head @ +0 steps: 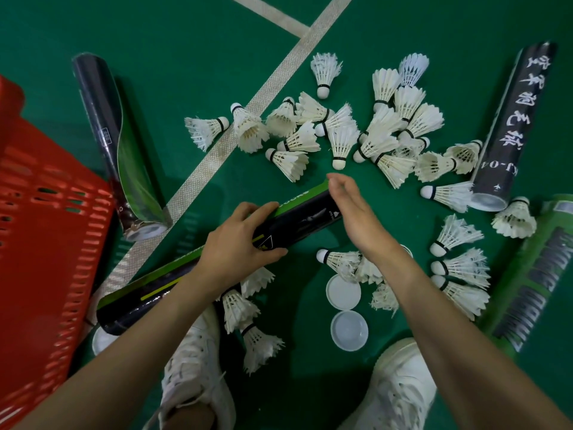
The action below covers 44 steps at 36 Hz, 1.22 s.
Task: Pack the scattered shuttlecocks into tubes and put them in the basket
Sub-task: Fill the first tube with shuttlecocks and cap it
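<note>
Floor: green court surface, marked with white lines that meet at the top. A red slatted basket stands at the left edge. A dark tube lies just beside it, across from the line. A black lettered tube lies at the right, with a green tube below it. White shuttlecocks lie heaped between the line and the lettered tube, some overlapping; a further group lies beside the green tube. Two white lids lie touching near the centre. Two white shoes stand at the bottom, with shuttlecocks between them.
</note>
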{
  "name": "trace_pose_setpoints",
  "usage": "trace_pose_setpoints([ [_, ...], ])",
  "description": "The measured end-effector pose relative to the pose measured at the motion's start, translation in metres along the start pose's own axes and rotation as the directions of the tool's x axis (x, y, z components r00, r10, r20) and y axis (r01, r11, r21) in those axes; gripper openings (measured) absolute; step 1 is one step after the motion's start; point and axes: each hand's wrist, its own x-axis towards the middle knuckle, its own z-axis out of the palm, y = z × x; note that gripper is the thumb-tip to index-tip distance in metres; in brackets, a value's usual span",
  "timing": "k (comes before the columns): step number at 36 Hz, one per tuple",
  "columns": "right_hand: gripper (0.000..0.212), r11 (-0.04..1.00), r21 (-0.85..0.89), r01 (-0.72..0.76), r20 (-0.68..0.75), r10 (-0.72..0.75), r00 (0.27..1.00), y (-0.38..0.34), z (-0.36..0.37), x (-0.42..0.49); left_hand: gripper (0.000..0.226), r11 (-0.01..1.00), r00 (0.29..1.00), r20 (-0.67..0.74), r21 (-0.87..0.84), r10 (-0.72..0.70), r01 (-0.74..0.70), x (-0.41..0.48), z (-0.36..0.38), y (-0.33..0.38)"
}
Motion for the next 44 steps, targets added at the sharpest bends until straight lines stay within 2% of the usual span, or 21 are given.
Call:
trace_pose_setpoints([
  [5,0.06,0.999,0.047,-0.021,0.019,0.021,1.0,0.004,-0.007,0.004,0.08,0.999,1.0,-0.016,0.029,0.022,-0.021,0.003,0.004,0.006],
  [8,0.056,0.998,0.061,0.007,-0.054,-0.004,0.999,0.008,-0.006,0.005,0.08,0.998,0.999,-0.03,0.044,0.034,-0.033,0.005,0.007,0.009],
  [10,0.046,0.99,0.134,0.039,-0.137,-0.02,0.99,0.01,-0.004,0.005,0.082,0.998,0.999,-0.023,0.045,0.042,-0.041,0.008,0.008,0.011],
  [15,0.033,0.971,0.231,0.056,-0.243,0.002,0.97,0.014,-0.01,0.013,0.096,0.993,0.99,0.128,0.091,0.058,-0.07,0.017,0.004,0.008],
  [18,0.029,0.97,0.24,0.045,-0.275,0.023,0.961,0.012,-0.027,0.022,0.104,0.976,0.981,0.193,0.215,-0.036,-0.006,0.017,-0.001,-0.006],
  [20,0.026,0.973,0.227,0.039,-0.285,0.028,0.958,0.012,-0.035,0.031,0.098,0.965,0.983,0.161,0.256,-0.093,0.049,0.017,-0.003,-0.015],
  [23,0.028,0.995,0.097,0.0,-0.343,0.033,0.939,0.011,-0.034,0.044,0.092,0.961,0.99,0.112,0.273,-0.087,0.053,0.019,-0.003,-0.013],
  [27,0.028,0.999,0.028,0.017,-0.541,0.0,0.841,0.004,-0.035,0.05,0.09,0.977,0.998,0.055,0.21,-0.042,0.029,0.023,0.004,0.003],
  [30,0.028,0.998,0.064,-0.011,-0.494,0.042,0.869,-0.005,-0.047,0.054,0.09,0.985,0.998,0.043,0.171,-0.045,0.038,0.027,0.005,0.01],
  [34,0.039,0.996,0.072,-0.059,-0.363,0.082,0.928,-0.017,-0.065,0.061,0.091,0.988,0.999,0.026,0.147,-0.044,0.04,0.033,0.003,0.014],
  [37,0.041,0.98,0.182,-0.084,-0.293,0.135,0.946,-0.02,-0.062,0.064,0.092,0.987,0.997,0.025,0.147,-0.072,0.067,0.04,0.002,0.02],
  [39,0.062,0.975,0.211,-0.068,-0.365,0.143,0.92,-0.014,-0.048,0.064,0.092,0.985,0.995,0.044,0.148,-0.093,0.085,0.046,0.004,0.025],
  [41,0.087,0.966,0.253,-0.047,-0.491,0.17,0.854,-0.006,-0.032,0.061,0.093,0.983,0.993,0.072,0.162,-0.096,0.083,0.052,0.006,0.032],
  [43,0.102,0.925,0.374,-0.064,-0.516,0.264,0.815,-0.001,-0.021,0.056,0.094,0.983,0.991,0.095,0.168,-0.096,0.079,0.057,0.009,0.036],
  [44,0.104,0.896,0.437,-0.083,-0.483,0.312,0.818,0.001,-0.017,0.053,0.094,0.985,0.989,0.101,0.148,-0.106,0.09,0.059,0.011,0.039],
])
